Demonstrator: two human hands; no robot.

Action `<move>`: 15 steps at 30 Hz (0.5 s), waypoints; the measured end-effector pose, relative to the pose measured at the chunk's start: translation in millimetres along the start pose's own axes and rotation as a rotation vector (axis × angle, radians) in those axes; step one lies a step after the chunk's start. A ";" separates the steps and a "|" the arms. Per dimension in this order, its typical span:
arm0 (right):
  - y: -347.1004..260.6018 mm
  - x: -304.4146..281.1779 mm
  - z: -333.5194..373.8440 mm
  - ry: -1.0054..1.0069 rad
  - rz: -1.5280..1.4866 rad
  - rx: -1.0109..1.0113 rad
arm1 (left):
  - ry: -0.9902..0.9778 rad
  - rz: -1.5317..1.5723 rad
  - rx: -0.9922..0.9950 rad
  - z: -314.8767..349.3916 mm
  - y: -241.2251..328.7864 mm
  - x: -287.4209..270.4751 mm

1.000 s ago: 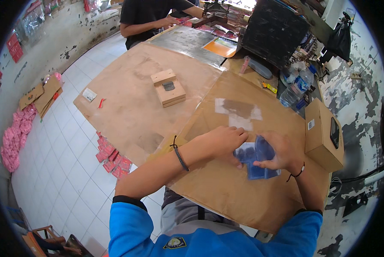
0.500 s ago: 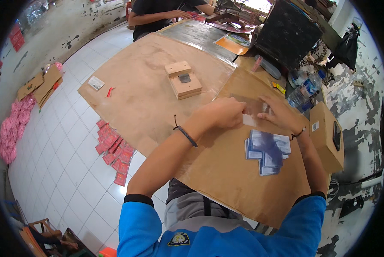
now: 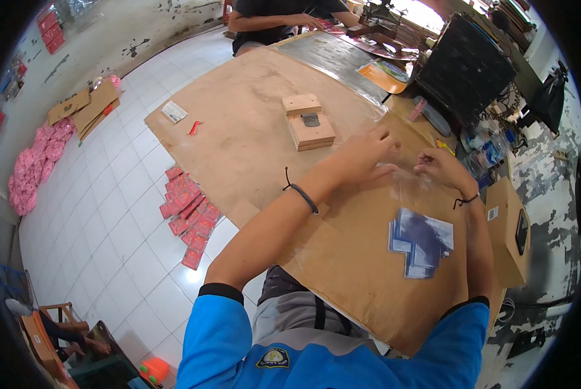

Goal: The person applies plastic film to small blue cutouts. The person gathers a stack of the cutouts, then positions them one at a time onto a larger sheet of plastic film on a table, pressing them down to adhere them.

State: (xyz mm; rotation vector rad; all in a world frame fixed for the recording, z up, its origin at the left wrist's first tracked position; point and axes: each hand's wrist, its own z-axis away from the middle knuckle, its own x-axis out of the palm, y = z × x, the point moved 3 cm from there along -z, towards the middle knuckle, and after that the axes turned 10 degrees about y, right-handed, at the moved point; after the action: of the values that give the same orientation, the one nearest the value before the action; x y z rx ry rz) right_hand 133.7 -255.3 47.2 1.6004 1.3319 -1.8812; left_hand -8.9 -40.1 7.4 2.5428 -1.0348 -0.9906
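My left hand [image 3: 362, 157] and my right hand [image 3: 441, 170] are raised over the brown cardboard-covered table [image 3: 238, 142], both pinching a thin clear plastic sleeve [image 3: 404, 170] stretched between them. A small stack of bluish flat packets [image 3: 421, 241] lies on the cardboard just below my right wrist, untouched. A black band circles my left wrist, a thin one my right. A wooden block jig [image 3: 310, 123] sits beyond my left hand.
A cardboard box [image 3: 509, 233] stands at the right table edge. A black crate [image 3: 469, 68] and bottles [image 3: 488, 149] crowd the far right. Red packets [image 3: 188, 214] litter the tiled floor on the left. Another person [image 3: 271, 19] works at the far end.
My hands left the bluish packets, which now lie in a stack on the cardboard, and moved up the table to take hold of a clear plastic sleeve.
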 end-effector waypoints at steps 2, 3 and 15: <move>-25.0 -15.9 -0.1 -0.015 -0.066 -0.029 | 0.190 -0.094 0.039 -7.0 5.4 -11.1; -38.3 -24.3 1.5 -0.021 -0.099 -0.040 | 0.123 -0.069 0.024 -10.7 5.5 -16.2; -171.0 1.2 -126.7 -0.127 -0.102 -0.364 | 0.113 0.230 -0.610 27.7 -85.1 -175.6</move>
State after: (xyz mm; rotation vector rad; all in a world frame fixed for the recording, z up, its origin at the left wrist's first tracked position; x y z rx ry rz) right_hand 80.0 -66.1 128.8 1.2340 1.6135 -1.6436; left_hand -73.8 143.3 38.8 1.9142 -0.8117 -0.9115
